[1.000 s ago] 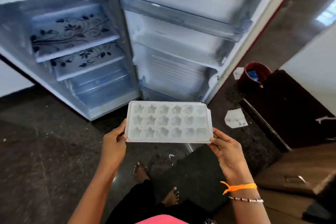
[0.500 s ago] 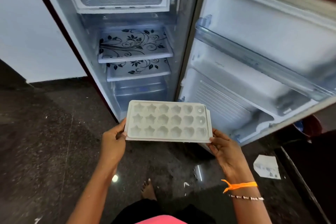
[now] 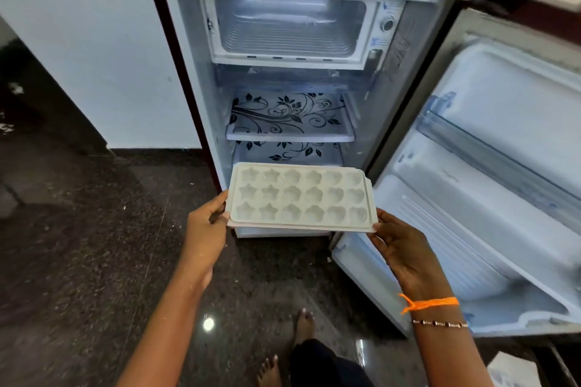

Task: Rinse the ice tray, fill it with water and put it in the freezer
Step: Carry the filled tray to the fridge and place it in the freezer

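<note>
A white ice tray (image 3: 301, 198) with star and flower shaped cells is held level in front of the open fridge. My left hand (image 3: 206, 223) grips its left edge and my right hand (image 3: 399, 248) grips its right front corner. Whether the cells hold water is hard to tell. The freezer compartment (image 3: 289, 25) sits open at the top of the fridge, well above the tray, and looks bare inside.
The fridge door (image 3: 490, 185) stands open to the right with bare door racks. Two flower-patterned shelves (image 3: 289, 119) lie below the freezer. Dark speckled floor (image 3: 94, 261) spreads to the left, a white wall behind. My bare feet (image 3: 303, 324) stand below the tray.
The view has swung up and left, so the whole fridge front and the freezer compartment now show. Both hands keep the same hold on the tray, which is nearer the fridge.
</note>
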A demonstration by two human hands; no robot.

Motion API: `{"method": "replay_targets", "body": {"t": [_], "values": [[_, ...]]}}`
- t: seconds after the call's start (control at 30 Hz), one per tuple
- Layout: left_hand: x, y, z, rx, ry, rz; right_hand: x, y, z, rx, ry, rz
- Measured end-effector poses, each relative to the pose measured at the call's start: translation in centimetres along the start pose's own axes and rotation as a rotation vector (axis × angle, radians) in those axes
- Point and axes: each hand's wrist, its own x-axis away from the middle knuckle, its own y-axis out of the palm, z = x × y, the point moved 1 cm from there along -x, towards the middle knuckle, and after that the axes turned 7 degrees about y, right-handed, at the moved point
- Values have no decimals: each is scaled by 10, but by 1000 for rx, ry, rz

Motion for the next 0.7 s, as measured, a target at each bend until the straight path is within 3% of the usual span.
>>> {"method": "replay_targets", "body": {"t": [0.37,0.7], "values": [[-98,11,37,18,71,52,-70,74,-70,47,-42,-134],[-198,27,76,7,134,-45,-142,140,-136,78,-181,-177]]}}
